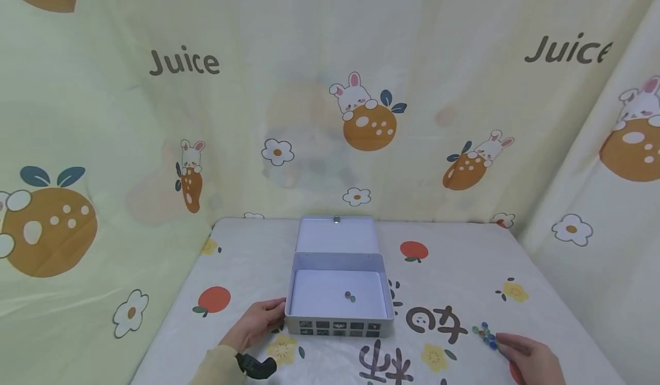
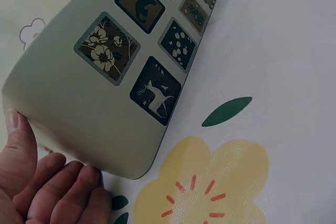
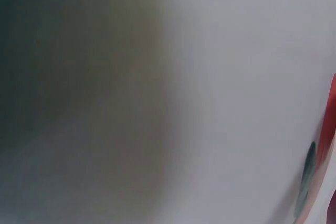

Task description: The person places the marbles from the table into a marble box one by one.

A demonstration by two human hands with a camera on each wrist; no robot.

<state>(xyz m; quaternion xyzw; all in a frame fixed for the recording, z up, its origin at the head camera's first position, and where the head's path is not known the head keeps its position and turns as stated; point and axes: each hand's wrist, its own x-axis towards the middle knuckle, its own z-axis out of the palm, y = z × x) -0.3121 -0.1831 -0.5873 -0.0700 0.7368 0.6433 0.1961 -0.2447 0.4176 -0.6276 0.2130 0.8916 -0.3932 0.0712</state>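
Note:
A pale metal box (image 1: pixel 339 319) stands on the table with its lid (image 1: pixel 337 235) swung back; small picture tiles decorate its front. My left hand (image 1: pixel 260 319) holds the box's left side near the front corner. In the left wrist view the thumb (image 2: pixel 20 153) lies along the box's edge and the curled fingers (image 2: pixel 65 192) touch its side. Two small glass marbles (image 1: pixel 350 297) lie inside the box. On the right, my right hand (image 1: pixel 531 357) has its fingertips at a cluster of blue, green and amber marbles (image 1: pixel 484 332). Whether one is pinched is unclear. The right wrist view is mostly blurred.
A white tablecloth (image 1: pixel 247 259) printed with fruit, flowers and characters covers the table. Behind it and at both sides hang pale curtains (image 1: pixel 309 47) with rabbit and orange prints. A black band (image 1: pixel 256 366) sits on my left wrist.

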